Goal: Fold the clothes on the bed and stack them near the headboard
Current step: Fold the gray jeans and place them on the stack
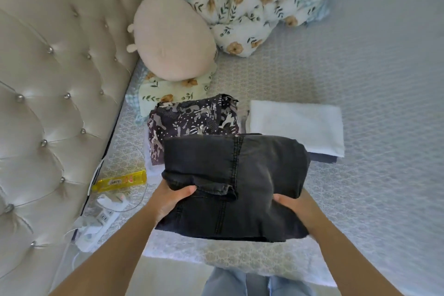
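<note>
Folded dark grey jeans [240, 175] are held up over the near edge of the bed. My left hand [171, 199] grips their left side, thumb on top. My right hand [296, 206] grips the right side with its thumb on the cloth and its fingers hidden underneath. Just beyond the jeans lies a folded dark patterned garment [192, 119] close to the tufted cream headboard [48, 91]. To its right sits a folded white towel [298, 124] on top of a dark blue folded piece [324, 158].
A round pink plush pillow [171, 36] and a floral blanket [259, 0] lie further back on the bed [360, 67]. A yellow packet [120, 181], a white power strip [96, 226] and cables lie by the headboard at the left edge.
</note>
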